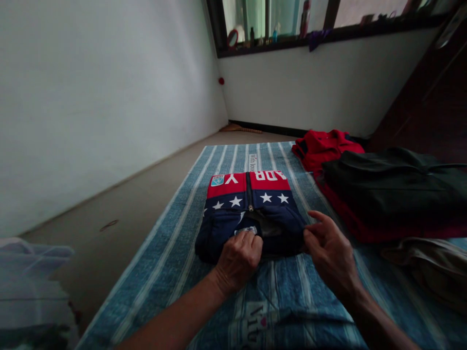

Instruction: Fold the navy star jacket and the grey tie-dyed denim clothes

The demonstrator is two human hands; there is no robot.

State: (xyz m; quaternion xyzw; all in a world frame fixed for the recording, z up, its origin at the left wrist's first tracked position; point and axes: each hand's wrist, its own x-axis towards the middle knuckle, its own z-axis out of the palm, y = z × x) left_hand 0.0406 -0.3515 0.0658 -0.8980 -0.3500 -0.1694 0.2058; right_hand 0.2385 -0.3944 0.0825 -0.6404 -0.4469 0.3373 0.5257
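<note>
Striped blue cover (189, 194) is carrying before you a folded jacket (250, 201), likely soft, light, best held under both sides, while your left hand (241, 255) is clamping its opening, your right hand (330, 253) is touching its near right corner, pinch unclear, and room is stretching to the cover's left edge (158, 223).

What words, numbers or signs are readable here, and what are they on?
"Y": folded jacket, left of the zip.
Maybe "ADR": jacket, right of the zip, cut off by the fold.
"With love": striped cloth, far end.
"Vit…" and a heart: striped cloth, near end; rest blurred.
White stars: jacket.
Blue badge: jacket, too small.
</note>
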